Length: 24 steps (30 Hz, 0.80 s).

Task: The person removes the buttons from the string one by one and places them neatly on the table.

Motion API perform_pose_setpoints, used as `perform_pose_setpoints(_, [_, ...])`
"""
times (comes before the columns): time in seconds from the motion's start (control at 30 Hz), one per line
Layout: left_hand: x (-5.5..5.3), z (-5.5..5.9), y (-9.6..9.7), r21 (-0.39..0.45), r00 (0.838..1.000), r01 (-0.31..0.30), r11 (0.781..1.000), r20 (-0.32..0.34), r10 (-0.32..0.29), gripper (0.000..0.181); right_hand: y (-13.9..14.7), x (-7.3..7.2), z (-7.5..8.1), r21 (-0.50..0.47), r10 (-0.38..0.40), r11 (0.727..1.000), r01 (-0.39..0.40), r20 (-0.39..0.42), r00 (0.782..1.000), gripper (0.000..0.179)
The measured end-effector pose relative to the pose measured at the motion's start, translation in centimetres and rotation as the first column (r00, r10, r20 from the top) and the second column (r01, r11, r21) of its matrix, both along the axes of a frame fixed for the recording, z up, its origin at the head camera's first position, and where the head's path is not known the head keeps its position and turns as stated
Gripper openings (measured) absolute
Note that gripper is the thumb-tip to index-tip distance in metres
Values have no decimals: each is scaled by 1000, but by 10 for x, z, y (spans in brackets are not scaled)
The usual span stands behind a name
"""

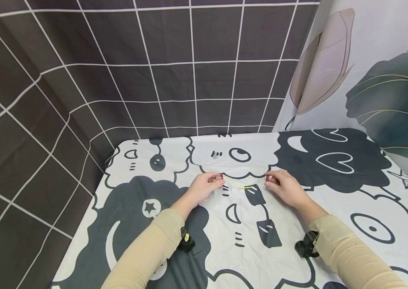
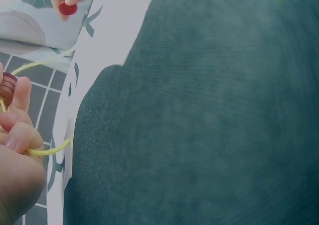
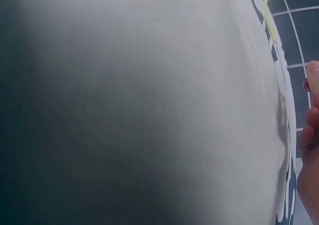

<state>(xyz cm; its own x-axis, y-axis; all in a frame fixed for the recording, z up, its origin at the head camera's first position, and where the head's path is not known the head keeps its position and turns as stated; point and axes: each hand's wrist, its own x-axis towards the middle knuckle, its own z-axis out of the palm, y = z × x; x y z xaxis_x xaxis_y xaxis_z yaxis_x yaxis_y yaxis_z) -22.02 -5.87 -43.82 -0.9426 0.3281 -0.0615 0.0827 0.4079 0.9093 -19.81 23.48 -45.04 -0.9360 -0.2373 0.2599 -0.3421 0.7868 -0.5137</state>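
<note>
My left hand [image 1: 205, 187] pinches a small red ridged piece [image 1: 220, 176], which in the left wrist view looks like a short stack of red discs [image 2: 7, 88]. A yellow string [image 1: 238, 184] comes out of that piece and droops toward the right. Another length of yellow string [image 2: 52, 149] trails from under the left fingers. Opposite, a little way off, my right hand [image 1: 284, 188] pinches a small round red piece [image 1: 268, 178] between thumb and fingers. The left wrist view shows its flat red face [image 2: 68, 8]. Whether the string's far end touches this piece, I cannot tell.
Both hands are over a table covered by a black-and-white cartoon cloth [image 1: 241, 257]. A dark gridded curtain [image 1: 168, 44] hangs behind and at the left. At the right hangs a pale leaf-print curtain [image 1: 374, 36].
</note>
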Motion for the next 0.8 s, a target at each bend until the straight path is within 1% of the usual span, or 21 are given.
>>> perform_pose_setpoints(0.17, [-1,-1,0,-5,1000,-5,1000,2,5,36,1,-1,0,-15,5,1000,-5,8,1000,33])
perform_pose_setpoints(0.37, [-1,-1,0,-15,1000,-6,1000,-7,6,36,2,-2,0,-8,13,1000,-12,29,999,33])
perform_pose_setpoints(0.6, [-2,-1,-1,-33,1000,-5,999,-13,4,37,1,-2,0,9,4,1000,-4,59,998,33])
perform_pose_setpoints(0.8, [-2,0,-1,-25,1000,3,1000,-22,-3,37,1,-1,0,6,-5,1000,4,86,996,33])
